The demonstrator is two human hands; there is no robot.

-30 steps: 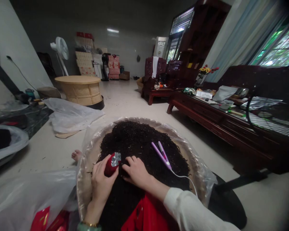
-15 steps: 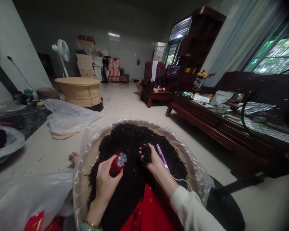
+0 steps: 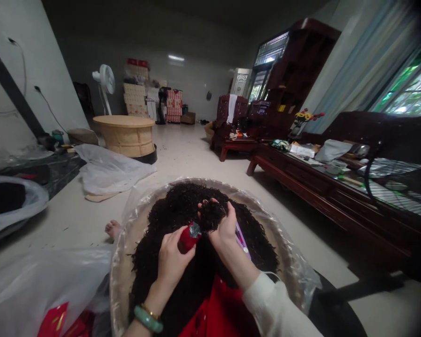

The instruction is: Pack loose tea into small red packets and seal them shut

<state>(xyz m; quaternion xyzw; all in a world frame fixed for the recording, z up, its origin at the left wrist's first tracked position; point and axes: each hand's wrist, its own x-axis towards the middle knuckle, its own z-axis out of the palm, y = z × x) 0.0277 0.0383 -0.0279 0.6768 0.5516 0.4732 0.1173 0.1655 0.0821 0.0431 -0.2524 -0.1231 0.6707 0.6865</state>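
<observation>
My left hand (image 3: 173, 255) grips a small red packet (image 3: 188, 238) with a silvery open mouth, tilted toward the right. Cupped palm up, my right hand (image 3: 224, 224) holds a clump of dark tea leaves (image 3: 210, 213) close to that mouth. Below both hands spreads a large heap of the same dark leaves (image 3: 182, 199) in a round, plastic-lined basket (image 3: 121, 281). A purple and white sealing clip tool (image 3: 243, 241) with a white cord lies on the heap, partly hidden behind my right wrist. Red cloth or packaging (image 3: 221, 309) covers the near edge.
Clear plastic bags (image 3: 52, 271) with red packets (image 3: 54, 318) lie at the lower left. A bare foot (image 3: 112, 229) shows beside the basket. A cluttered dark wooden table (image 3: 301, 182) stands right; a round wicker table (image 3: 126, 133) and white fan (image 3: 107, 79) stand farther back.
My right hand has turned its palm further up and moved slightly up with the leaves. My left hand has brought the red packet rightward, nearer to it. The view has shifted a little.
</observation>
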